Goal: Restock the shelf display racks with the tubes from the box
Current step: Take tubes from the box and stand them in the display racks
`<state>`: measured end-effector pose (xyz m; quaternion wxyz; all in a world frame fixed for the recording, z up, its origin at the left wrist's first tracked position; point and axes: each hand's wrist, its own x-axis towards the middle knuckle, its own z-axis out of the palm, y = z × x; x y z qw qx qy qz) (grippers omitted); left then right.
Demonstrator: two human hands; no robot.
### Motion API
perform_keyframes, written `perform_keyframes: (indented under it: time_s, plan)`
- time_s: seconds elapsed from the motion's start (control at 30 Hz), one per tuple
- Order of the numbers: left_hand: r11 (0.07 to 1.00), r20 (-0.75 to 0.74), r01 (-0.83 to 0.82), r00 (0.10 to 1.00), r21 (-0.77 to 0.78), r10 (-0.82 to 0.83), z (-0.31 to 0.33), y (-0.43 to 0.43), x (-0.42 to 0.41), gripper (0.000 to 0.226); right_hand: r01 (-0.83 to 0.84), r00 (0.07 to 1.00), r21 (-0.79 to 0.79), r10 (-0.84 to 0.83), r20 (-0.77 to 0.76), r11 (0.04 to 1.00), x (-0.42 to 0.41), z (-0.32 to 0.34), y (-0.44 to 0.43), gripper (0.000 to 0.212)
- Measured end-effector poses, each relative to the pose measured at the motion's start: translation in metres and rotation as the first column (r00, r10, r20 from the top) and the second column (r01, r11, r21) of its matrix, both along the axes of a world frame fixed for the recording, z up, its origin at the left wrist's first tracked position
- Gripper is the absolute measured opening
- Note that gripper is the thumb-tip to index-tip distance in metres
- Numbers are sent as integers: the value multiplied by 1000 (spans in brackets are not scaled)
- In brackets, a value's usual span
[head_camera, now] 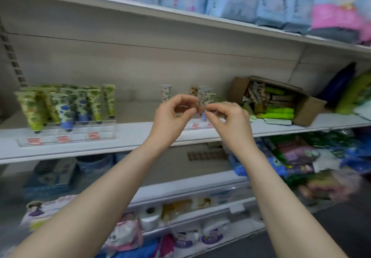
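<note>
A cardboard box (307,107) lies tipped on the middle shelf (130,137) at the right, full of patterned and bright green tubes. Both hands are raised in front of a clear display rack (200,125) at the shelf's centre. My left hand (172,115) and my right hand (228,117) pinch the same small patterned tube (201,102) between fingertips, cap down over the rack. A few tubes stand behind it, one (166,92) apart to the left. A second clear rack (68,135) at the left holds several green and blue tubes.
Blue and pink soft packs line the top shelf (241,22). Blue and green bags (345,89) lean right of the box. The lower shelves hold wipes, tissue rolls and bagged goods. Bare shelf lies between the two racks.
</note>
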<state>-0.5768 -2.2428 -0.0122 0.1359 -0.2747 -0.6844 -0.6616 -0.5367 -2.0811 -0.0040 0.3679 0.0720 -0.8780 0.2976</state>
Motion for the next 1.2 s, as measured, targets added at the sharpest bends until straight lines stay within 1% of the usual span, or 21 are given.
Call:
perform_keyframes:
  time_s: [0.27, 0.37, 0.53, 0.93, 1.0, 1.1, 1.2]
  plan:
    - [999, -3, 44, 999, -5, -44, -12, 92, 5, 35, 89, 994, 18, -90, 57, 996, 22, -9, 96, 12]
    - [997, 9, 62, 998, -42, -61, -17, 115, -1, 34, 111, 990, 10, -111, 83, 994, 19, -12, 120, 13]
    - [993, 10, 82, 997, -88, -81, -20, 151, -27, 27, 168, 982, 15, -169, 89, 986, 4, -18, 152, 15]
    - [965, 52, 176, 984, -196, -170, -25, 231, -92, 28, 288, 943, 8, -285, 170, 957, -41, -28, 229, 24]
    - [961, 58, 168, 986, -220, -159, -29, 242, -97, 29, 297, 934, 24, -296, 201, 954, -46, -34, 241, 26]
    - [952, 107, 184, 981, -246, -162, -37, 262, -105, 30, 299, 920, 31, -297, 255, 954, -54, -39, 262, 28]
    - [936, 122, 151, 986, -319, -118, -45, 279, -118, 32, 285, 913, 56, -289, 290, 957, -66, -42, 283, 31]
